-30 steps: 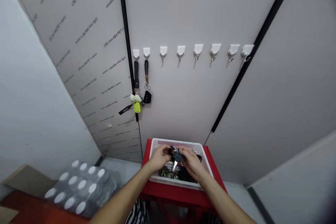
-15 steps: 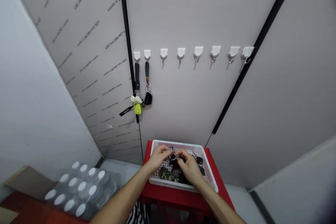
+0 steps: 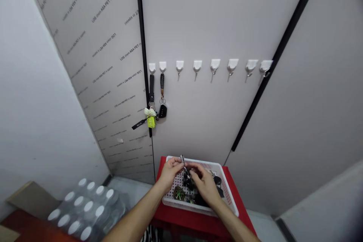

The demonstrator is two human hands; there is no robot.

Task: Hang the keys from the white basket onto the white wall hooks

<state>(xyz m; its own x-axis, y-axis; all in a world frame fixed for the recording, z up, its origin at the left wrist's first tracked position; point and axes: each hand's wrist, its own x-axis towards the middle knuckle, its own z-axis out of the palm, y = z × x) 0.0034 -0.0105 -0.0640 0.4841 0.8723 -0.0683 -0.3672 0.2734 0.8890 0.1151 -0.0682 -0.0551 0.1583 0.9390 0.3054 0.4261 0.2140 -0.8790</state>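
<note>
Over a white plastic basket [image 3: 233, 202], my left hand [image 3: 169, 174] pinches a keychain with a silver metal clasp [image 3: 182, 157] that sticks up past the fingertips. A dark key bunch [image 3: 187, 182] hangs below the clasp between the hands. My right hand [image 3: 207, 184] is closed with its fingertips at the same keychain, and its thumb is bent against the dark part. Part of the bunch is hidden by the fingers. In the basket lie a round greenish-gold ornament [image 3: 178, 193] and several dark items [image 3: 217, 180], some covered by my right hand.
The basket stands on a red table [image 3: 246, 217] against a grey panel. A row of white adhesive hooks [image 3: 197, 65] runs across the panel. From the two leftmost hang a yellow key fob [image 3: 151, 122] and a black car key [image 3: 162, 111]. Capped bottles [image 3: 88, 207] stand at lower left.
The metal clasp now rises upright above my left fingertips; earlier it was lower and mostly hidden. My hands are slightly further apart. The view has shifted a little.
</note>
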